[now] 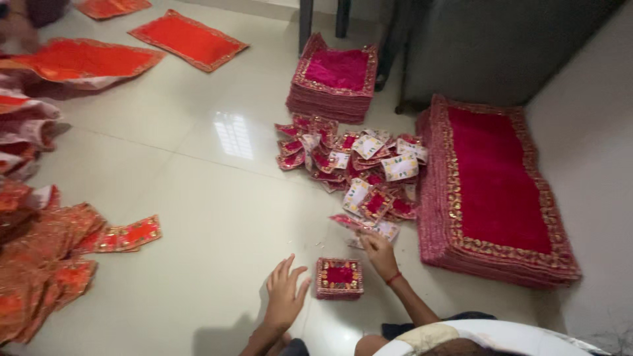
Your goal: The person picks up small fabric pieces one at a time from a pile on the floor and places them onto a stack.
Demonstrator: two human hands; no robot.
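My left hand rests on the pale tiled floor with its fingers spread, holding nothing. It lies just left of a small stack of pink squares with gold trim. My right hand, with a red thread at the wrist, reaches forward past that stack. Its fingers pinch the edge of a small pink cloth square at the near edge of a loose heap of such squares. Some squares in the heap lie white side up.
A tall stack of large pink mats with gold borders lies at the right by the wall. A medium pink stack sits behind the heap. Orange-red mats lie at the back left and orange pieces at the left. Dark chair legs stand at the back.
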